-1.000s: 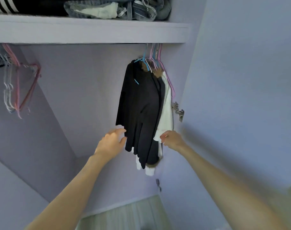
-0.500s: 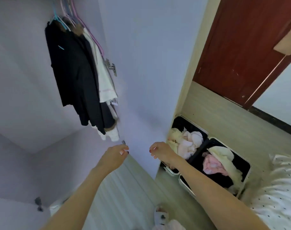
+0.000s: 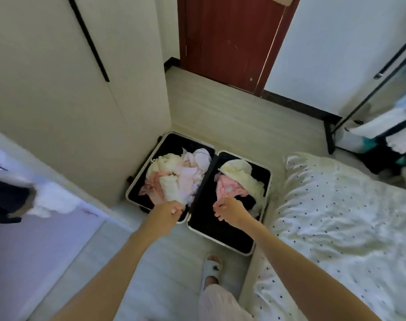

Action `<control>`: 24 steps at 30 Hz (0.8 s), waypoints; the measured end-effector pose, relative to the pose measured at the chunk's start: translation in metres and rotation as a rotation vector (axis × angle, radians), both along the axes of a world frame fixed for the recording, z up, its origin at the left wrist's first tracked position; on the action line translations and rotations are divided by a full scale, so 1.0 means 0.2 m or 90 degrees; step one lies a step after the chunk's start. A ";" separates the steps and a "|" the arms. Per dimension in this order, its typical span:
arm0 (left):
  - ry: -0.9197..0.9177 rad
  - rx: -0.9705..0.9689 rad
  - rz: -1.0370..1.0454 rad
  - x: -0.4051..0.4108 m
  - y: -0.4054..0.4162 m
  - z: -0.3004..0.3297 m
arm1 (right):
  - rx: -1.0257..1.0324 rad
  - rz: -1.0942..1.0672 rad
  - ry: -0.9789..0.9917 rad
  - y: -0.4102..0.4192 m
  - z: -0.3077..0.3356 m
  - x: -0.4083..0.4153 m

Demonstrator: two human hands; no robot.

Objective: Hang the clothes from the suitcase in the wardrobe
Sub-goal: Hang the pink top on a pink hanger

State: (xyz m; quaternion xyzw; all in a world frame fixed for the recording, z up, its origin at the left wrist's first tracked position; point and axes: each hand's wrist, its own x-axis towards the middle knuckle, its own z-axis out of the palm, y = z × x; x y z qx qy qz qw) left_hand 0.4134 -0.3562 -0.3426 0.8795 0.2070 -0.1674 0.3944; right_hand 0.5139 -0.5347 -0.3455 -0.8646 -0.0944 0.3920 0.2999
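Observation:
An open suitcase with a black lining lies flat on the floor beside the wardrobe. Its left half holds a heap of cream, white and pink clothes. Its right half holds a cream garment over a pink one. My left hand hovers above the near edge of the left heap, fingers loosely curled and holding nothing. My right hand hangs above the right half just below the pink garment, fingers also loosely curled and empty. Dark and white clothes hanging in the wardrobe show blurred at the far left.
The wardrobe's open door stands left of the suitcase. A bed with dotted bedding borders the suitcase on the right. A red-brown door is at the back. My slippered foot stands on the pale floor.
My view has swung from the hanging clothes inside the wardrobe down and right to the suitcase. Both hands have dropped from the hung garments to just above the suitcase's contents.

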 end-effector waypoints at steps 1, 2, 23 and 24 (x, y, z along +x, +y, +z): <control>0.007 -0.005 0.006 0.08 -0.04 -0.08 | -0.012 -0.009 0.001 -0.07 -0.06 0.10; 0.015 -0.014 0.012 0.17 -0.07 -0.13 | -0.021 -0.013 0.001 -0.11 -0.11 0.19; 0.089 0.058 -0.114 1.02 -0.06 -2.19 | -0.164 -0.092 0.060 -0.16 -2.34 1.10; 0.092 0.053 -0.115 1.03 -0.05 -2.33 | -0.171 -0.080 0.059 -0.13 -2.50 1.13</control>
